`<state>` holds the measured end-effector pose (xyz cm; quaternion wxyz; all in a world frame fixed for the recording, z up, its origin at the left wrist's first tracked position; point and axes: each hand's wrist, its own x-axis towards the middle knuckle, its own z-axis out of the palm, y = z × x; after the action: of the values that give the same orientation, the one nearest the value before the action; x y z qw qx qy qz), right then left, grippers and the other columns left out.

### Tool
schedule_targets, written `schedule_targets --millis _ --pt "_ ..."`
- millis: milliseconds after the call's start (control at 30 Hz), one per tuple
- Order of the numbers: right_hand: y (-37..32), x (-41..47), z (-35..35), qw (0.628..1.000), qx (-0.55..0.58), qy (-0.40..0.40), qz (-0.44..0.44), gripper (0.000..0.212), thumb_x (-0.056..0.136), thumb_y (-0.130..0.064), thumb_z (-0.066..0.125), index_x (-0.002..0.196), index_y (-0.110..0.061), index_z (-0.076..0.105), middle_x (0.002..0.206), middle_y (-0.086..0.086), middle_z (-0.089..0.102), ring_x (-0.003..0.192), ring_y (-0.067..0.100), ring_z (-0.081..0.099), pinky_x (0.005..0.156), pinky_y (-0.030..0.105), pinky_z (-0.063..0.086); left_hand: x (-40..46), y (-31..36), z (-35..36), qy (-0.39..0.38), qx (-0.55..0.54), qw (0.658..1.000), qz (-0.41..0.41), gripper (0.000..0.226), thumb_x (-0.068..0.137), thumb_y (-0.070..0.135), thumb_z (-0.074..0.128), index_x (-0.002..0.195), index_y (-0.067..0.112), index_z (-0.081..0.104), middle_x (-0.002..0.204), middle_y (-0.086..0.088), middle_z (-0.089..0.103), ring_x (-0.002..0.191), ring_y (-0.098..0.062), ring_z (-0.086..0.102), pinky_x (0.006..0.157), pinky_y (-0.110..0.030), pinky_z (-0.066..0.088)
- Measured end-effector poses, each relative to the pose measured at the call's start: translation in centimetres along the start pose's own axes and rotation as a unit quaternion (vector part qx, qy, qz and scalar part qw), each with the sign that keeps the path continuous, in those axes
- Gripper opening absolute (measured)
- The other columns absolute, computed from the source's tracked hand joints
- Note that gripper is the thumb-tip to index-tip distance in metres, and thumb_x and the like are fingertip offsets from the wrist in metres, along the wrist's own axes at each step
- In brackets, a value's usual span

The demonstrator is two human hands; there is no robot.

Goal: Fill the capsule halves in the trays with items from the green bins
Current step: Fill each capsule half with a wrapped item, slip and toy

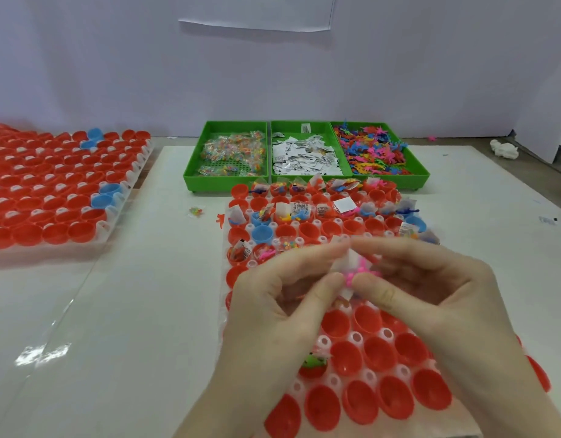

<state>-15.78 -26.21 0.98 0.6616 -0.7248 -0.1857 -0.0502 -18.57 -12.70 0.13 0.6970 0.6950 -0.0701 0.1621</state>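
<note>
Right now your left hand (282,298) and right hand (431,292) meet over the near tray (333,379), both pinching a pink toy (363,269) and white slip (347,259); three green bins (304,180) sit beyond.

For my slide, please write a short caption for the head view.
Both hands, left hand and right hand, pinch a pink toy above the tray of red capsule halves.
</note>
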Motion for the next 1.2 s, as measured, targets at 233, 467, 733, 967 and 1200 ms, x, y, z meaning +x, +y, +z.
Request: schedule_targets --millis 233,467,733,967,1200 --pt "0.5 -0.7 -0.2 0.996 -0.084 0.007 0.020 0.032 0.049 -0.031 0.071 0.078 -0.044 0.070 0.071 -0.019 0.071 0.067 -0.001 0.067 0.061 0.008 0.050 -0.5 -1.4 0.1 -0.057 0.022 0.996 -0.065 0.049 0.084 -0.002 0.060 0.106 0.042 0.056 0.085 0.015 0.073 0.082 -0.001 0.069 0.070 -0.012 0.052" --pt "1.0 -1.1 -0.7 0.990 -0.120 -0.005 0.067 0.039 0.055 -0.004 0.082 0.069 -0.038 0.073 0.069 -0.017 0.071 0.065 -0.001 0.066 0.061 0.009 0.050 -1.1 -2.8 0.7 -0.056 0.080 0.993 -0.073 0.053 0.086 0.000 0.059 0.107 0.048 0.050 0.112 0.020 0.055 0.101 0.012 0.056 0.074 -0.010 0.049" --pt "1.5 -1.6 -1.1 0.965 -0.188 -0.090 0.158 0.039 0.064 0.002 0.080 0.067 -0.035 0.068 0.074 -0.022 0.068 0.071 0.002 0.062 0.064 0.017 0.052 -1.0 -2.8 -1.2 -0.049 0.067 0.992 -0.097 0.037 0.081 -0.003 0.062 0.088 0.034 0.065 0.093 0.019 0.069 0.093 0.005 0.062 0.074 -0.007 0.046" --pt "1.3 -1.4 -1.0 0.935 -0.301 -0.137 0.124 0.039 0.068 -0.012 0.080 0.059 -0.045 0.061 0.069 -0.022 0.066 0.076 -0.008 0.057 0.066 0.005 0.045 0.2 -2.0 -3.9 0.057 0.046 0.994 -0.077 0.024 0.079 0.005 0.064 0.076 0.026 0.074 0.083 0.011 0.073 0.078 0.001 0.065 0.066 -0.006 0.046" --pt "1.3 -0.7 -0.6 0.894 -0.384 -0.202 0.109 0.018 0.069 -0.025 0.080 0.070 -0.039 0.068 0.069 -0.023 0.057 0.072 -0.015 0.051 0.066 0.003 0.040 -0.7 -1.5 -4.6 0.046 0.133 0.989 -0.033 0.012 0.072 0.027 0.068 0.080 0.035 0.071 0.084 0.017 0.070 0.080 0.002 0.064 0.069 -0.005 0.045"
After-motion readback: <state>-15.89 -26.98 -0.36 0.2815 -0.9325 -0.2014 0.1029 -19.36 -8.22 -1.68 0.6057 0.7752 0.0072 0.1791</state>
